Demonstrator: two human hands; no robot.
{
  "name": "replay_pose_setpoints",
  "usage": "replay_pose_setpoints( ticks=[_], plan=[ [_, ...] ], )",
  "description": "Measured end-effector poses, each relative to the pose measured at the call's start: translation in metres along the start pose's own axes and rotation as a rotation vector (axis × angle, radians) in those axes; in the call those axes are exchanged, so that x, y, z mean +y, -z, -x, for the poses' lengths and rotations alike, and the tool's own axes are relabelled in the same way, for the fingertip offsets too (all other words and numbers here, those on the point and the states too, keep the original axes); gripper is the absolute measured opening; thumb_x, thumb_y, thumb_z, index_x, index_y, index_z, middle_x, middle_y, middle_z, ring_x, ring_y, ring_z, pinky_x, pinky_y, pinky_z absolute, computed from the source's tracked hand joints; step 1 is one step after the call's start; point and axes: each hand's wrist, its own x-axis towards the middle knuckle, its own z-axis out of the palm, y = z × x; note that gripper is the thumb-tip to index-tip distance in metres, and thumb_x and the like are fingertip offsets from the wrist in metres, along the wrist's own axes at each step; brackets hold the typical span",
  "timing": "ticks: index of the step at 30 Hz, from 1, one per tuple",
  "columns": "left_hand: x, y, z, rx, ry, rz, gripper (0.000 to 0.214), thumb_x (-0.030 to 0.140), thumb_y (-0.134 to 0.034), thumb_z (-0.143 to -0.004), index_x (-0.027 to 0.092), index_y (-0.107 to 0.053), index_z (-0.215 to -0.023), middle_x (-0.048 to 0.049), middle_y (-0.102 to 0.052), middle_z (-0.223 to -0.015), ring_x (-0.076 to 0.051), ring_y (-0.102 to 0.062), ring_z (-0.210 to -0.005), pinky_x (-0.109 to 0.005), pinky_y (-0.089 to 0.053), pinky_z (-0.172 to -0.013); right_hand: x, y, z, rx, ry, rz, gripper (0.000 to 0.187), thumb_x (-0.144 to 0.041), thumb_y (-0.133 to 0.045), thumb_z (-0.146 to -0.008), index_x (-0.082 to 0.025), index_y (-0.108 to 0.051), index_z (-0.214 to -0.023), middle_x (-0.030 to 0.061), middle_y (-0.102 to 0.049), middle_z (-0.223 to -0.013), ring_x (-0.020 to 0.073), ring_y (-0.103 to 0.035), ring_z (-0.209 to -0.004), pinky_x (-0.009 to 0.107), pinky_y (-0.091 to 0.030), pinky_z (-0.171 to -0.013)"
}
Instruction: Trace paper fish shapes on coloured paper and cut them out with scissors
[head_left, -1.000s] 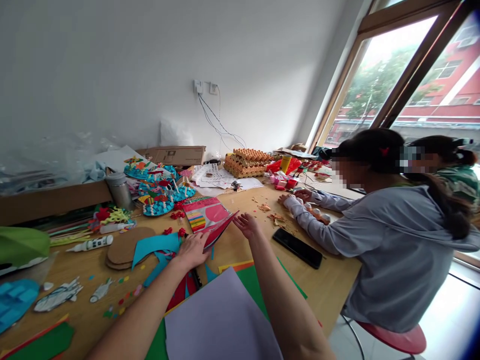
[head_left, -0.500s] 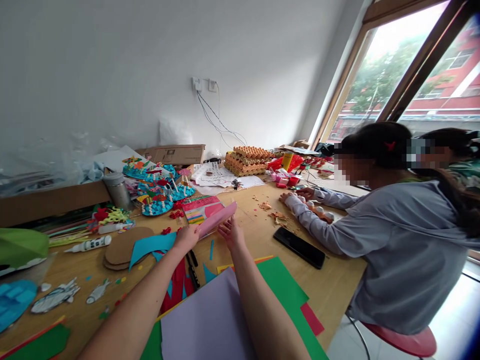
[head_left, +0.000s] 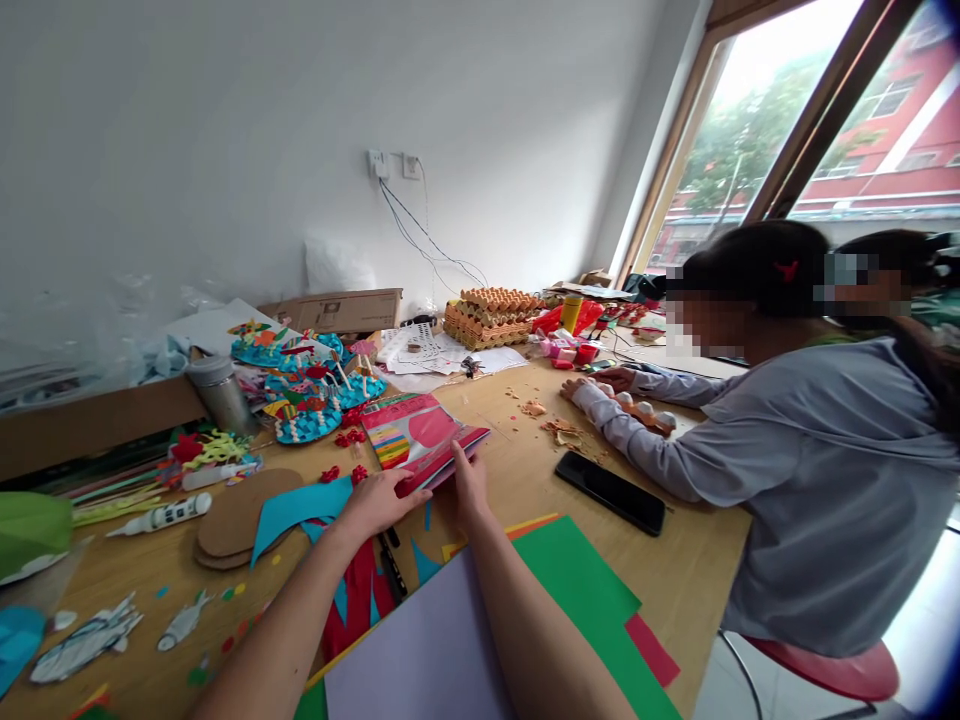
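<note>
A red and pink packet of coloured paper (head_left: pixel 411 428) lies at the middle of the table, its near right corner lifted and sheet edges showing. My left hand (head_left: pixel 381 500) is closed on its near left edge. My right hand (head_left: pixel 469 478) holds the right corner, thumb on top. Below my forearms is a lilac sheet (head_left: pixel 420 640) over a green sheet (head_left: pixel 574 570). Left of my left hand, a blue paper strip (head_left: pixel 292 515) overlaps brown cardboard discs (head_left: pixel 244 515). A black pen (head_left: pixel 391 568) lies by red paper scraps (head_left: pixel 360 610).
A black phone (head_left: pixel 609 492) lies right of my hands. Beyond it sits a person in a grey top (head_left: pixel 817 480), hands by an egg-carton strip (head_left: pixel 637 408). Egg trays (head_left: pixel 491 318) are stacked behind. At left are blue paper crafts (head_left: pixel 307 400), a glue bottle (head_left: pixel 169 513) and paper fish (head_left: pixel 90 640).
The pink sheet that was held up between my hands is no longer seen separately. Both hands have come down onto the packet. The camera view has shifted slightly.
</note>
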Motion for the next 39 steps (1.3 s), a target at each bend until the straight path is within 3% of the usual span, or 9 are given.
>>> replay_pose_setpoints(
  ticks=[3,8,15,21,26,31,35,39],
  plan=[
    [-0.005,0.003,-0.001,-0.008,-0.033,0.035,0.052,0.055,-0.052,-0.082,0.021,-0.064,-0.119,-0.0062,-0.067,-0.120,-0.023,-0.061,-0.112,-0.029,-0.044,-0.092,0.002,0.004,-0.002,-0.028,-0.033,-0.010,0.031,-0.043,-0.068,-0.066,-0.019,-0.058,-0.083,0.0006,-0.067,-0.066,0.0196,-0.066,-0.060,0.029,-0.055,-0.053],
    [-0.013,0.000,-0.003,0.013,-0.058,0.083,0.059,0.052,-0.063,-0.074,0.021,-0.060,-0.124,-0.0053,-0.067,-0.120,-0.023,-0.062,-0.109,-0.028,-0.048,-0.087,0.001,0.006,-0.004,-0.068,-0.021,-0.029,0.034,-0.046,-0.070,-0.063,-0.019,-0.056,-0.078,-0.0045,-0.059,-0.056,0.0143,-0.060,-0.049,0.025,-0.051,-0.047],
    [-0.021,-0.003,-0.012,0.067,-0.068,0.087,0.041,0.029,-0.055,-0.083,0.021,-0.061,-0.122,-0.0053,-0.070,-0.115,-0.020,-0.064,-0.106,-0.027,-0.046,-0.090,0.000,0.007,-0.004,-0.172,0.006,-0.032,0.043,-0.056,-0.073,-0.063,-0.017,-0.058,-0.077,-0.0017,-0.061,-0.059,0.0137,-0.060,-0.051,0.025,-0.053,-0.050],
    [-0.019,-0.004,-0.015,0.097,-0.059,-0.004,0.045,0.022,-0.044,-0.089,0.022,-0.051,-0.134,-0.0090,-0.066,-0.121,-0.024,-0.064,-0.107,-0.033,-0.046,-0.090,-0.001,0.004,-0.002,-0.250,-0.009,-0.046,0.047,-0.058,-0.072,-0.063,-0.016,-0.061,-0.079,0.0043,-0.067,-0.069,0.0172,-0.064,-0.057,0.028,-0.055,-0.052],
    [-0.014,-0.005,-0.012,0.099,-0.053,-0.139,0.048,0.022,-0.038,-0.092,0.023,-0.042,-0.140,-0.0096,-0.069,-0.115,-0.024,-0.066,-0.101,-0.033,-0.047,-0.085,0.000,0.004,-0.003,-0.232,-0.012,-0.059,0.040,-0.055,-0.068,-0.065,-0.017,-0.058,-0.071,0.0013,-0.063,-0.062,0.0161,-0.063,-0.053,0.028,-0.055,-0.051],
    [-0.013,-0.006,-0.010,0.103,-0.050,-0.177,0.045,0.025,-0.041,-0.090,0.023,-0.049,-0.135,-0.0074,-0.068,-0.118,-0.024,-0.065,-0.104,-0.031,-0.047,-0.086,-0.001,0.001,0.000,-0.205,-0.025,0.029,0.047,-0.061,-0.062,-0.069,-0.017,-0.059,-0.086,0.0024,-0.065,-0.065,0.0184,-0.065,-0.051,0.028,-0.053,-0.044],
    [-0.014,-0.007,-0.010,0.102,-0.056,-0.194,0.041,0.029,-0.041,-0.091,0.023,-0.055,-0.129,-0.0075,-0.068,-0.116,-0.024,-0.064,-0.105,-0.031,-0.046,-0.086,0.001,0.000,0.002,-0.141,0.027,0.100,0.045,-0.049,-0.075,-0.059,-0.020,-0.056,-0.087,-0.0010,-0.064,-0.064,0.0172,-0.062,-0.049,0.027,-0.053,-0.043],
    [-0.012,-0.006,-0.010,0.086,-0.046,-0.219,0.044,0.026,-0.036,-0.093,0.023,-0.049,-0.135,-0.0089,-0.070,-0.110,-0.024,-0.066,-0.100,-0.031,-0.046,-0.082,0.003,0.000,-0.001,-0.128,0.071,0.085,0.038,-0.038,-0.075,-0.056,-0.019,-0.057,-0.085,-0.0016,-0.064,-0.067,0.0167,-0.062,-0.055,0.027,-0.055,-0.048]
  ],
)
